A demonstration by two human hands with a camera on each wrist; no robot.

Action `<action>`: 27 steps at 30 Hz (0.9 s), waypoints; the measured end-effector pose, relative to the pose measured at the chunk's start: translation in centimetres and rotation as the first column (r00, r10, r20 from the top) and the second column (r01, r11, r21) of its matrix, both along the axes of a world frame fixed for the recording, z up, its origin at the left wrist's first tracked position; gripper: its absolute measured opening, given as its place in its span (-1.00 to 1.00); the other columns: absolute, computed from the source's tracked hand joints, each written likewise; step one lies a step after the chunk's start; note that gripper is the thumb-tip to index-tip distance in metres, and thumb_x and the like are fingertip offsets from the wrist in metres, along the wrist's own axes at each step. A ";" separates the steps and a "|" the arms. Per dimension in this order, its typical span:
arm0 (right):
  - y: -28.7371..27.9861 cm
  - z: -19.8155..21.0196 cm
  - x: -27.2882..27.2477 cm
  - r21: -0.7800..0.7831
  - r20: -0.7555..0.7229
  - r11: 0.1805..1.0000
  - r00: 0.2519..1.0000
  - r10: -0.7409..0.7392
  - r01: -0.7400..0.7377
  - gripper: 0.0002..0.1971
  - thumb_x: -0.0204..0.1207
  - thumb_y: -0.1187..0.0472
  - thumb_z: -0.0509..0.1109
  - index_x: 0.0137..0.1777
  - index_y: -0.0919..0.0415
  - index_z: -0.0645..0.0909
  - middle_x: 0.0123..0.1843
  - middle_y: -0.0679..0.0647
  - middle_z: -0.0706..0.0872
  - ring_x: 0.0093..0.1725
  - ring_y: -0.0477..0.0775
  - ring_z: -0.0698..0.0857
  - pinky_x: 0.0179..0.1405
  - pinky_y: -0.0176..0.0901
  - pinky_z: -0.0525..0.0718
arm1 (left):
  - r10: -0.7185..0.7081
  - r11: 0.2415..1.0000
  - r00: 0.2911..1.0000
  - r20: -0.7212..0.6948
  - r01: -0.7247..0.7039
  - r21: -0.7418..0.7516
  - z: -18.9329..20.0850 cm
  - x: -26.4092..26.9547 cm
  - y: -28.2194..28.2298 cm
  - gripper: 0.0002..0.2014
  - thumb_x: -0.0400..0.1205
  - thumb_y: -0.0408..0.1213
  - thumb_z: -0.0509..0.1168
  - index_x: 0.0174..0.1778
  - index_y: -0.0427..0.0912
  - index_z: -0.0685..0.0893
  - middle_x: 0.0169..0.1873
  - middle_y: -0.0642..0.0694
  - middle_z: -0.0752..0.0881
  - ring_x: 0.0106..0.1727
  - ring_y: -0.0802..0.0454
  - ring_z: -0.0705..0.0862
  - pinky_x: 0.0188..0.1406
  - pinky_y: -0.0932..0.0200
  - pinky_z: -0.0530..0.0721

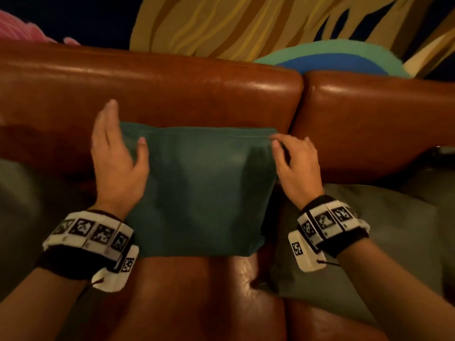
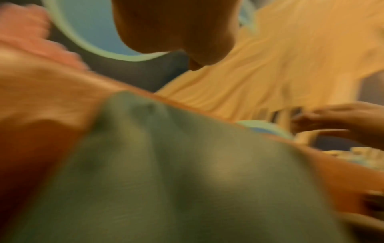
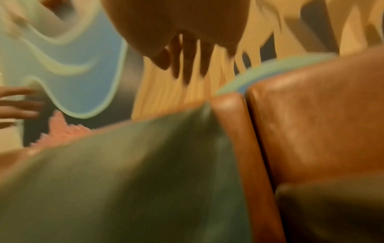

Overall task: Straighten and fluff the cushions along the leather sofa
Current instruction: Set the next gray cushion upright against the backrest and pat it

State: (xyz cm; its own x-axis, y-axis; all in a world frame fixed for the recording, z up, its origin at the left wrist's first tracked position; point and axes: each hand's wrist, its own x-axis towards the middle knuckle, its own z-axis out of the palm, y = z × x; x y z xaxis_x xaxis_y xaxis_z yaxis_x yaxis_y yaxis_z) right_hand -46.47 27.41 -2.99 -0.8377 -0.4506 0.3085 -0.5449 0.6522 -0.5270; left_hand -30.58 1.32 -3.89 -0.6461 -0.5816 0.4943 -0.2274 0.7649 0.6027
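A dark teal cushion (image 1: 202,188) stands against the brown leather sofa back (image 1: 197,94), its lower edge on the seat. My left hand (image 1: 118,148) lies along the cushion's upper left corner, fingers straight and pointing up, thumb resting on the front face. My right hand (image 1: 293,158) sits at the upper right corner, its relaxed fingers touching the top seam. Both wrist views are blurred. The left wrist view shows the cushion (image 2: 176,180) below my palm (image 2: 176,32). In the right wrist view my fingers (image 3: 187,54) hang straight above the cushion (image 3: 124,180), holding nothing.
A grey-green cushion (image 1: 369,242) lies on the seat to the right, and another (image 1: 19,205) at the left edge. The seam between two back sections (image 1: 299,112) runs just right of the teal cushion. A painted wall (image 1: 246,20) rises behind the sofa.
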 end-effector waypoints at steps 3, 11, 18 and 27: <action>4.0 1.1 1.0 -0.150 0.121 0.983 0.985 0.124 -0.106 -0.64 0.76 -0.01 0.13 -0.03 0.16 0.68 -0.25 0.04 0.75 -0.21 0.03 0.72 -0.02 0.01 0.66 | -0.165 0.985 0.982 -0.089 0.168 0.026 1.1 -2.5 6.3 -0.52 0.67 -0.35 0.23 0.53 -0.33 0.39 0.21 -0.22 0.60 0.26 -0.14 0.51 0.40 0.32 0.27; 20.7 -1.7 -5.0 0.020 0.383 1.000 0.924 0.006 -0.014 -0.67 0.76 0.04 0.20 -0.21 0.18 0.56 -0.34 0.26 0.63 -0.37 0.10 0.58 -0.27 0.11 0.53 | -0.536 0.798 0.838 0.100 0.465 0.382 -0.9 -8.2 23.1 -0.79 0.68 -0.16 0.20 0.22 0.04 0.58 -0.21 0.21 0.60 -0.24 0.22 0.59 -0.17 0.19 0.57; 36.7 -6.5 -12.4 0.237 0.313 0.957 0.919 -0.240 0.169 -0.93 0.65 0.17 0.39 0.08 0.01 0.65 0.18 0.18 0.66 0.24 0.33 0.57 0.27 0.06 0.46 | -0.484 0.720 0.747 0.456 0.044 0.693 -8.4 -12.7 31.3 -0.72 0.67 -0.12 0.33 0.26 -0.14 0.62 -0.03 -0.04 0.67 0.06 -0.04 0.68 0.13 0.12 0.60; 42.8 -11.8 -3.2 -0.058 0.890 0.779 0.385 -0.243 0.624 -0.33 0.34 -0.39 0.43 0.42 -0.16 0.46 0.50 0.00 0.53 0.41 0.00 0.55 0.51 0.06 0.46 | -0.294 0.264 0.830 0.474 -0.406 0.875 -19.1 -5.1 31.9 -0.30 0.42 0.53 0.24 0.42 0.27 0.54 0.54 0.09 0.46 0.50 -0.02 0.47 0.56 -0.15 0.34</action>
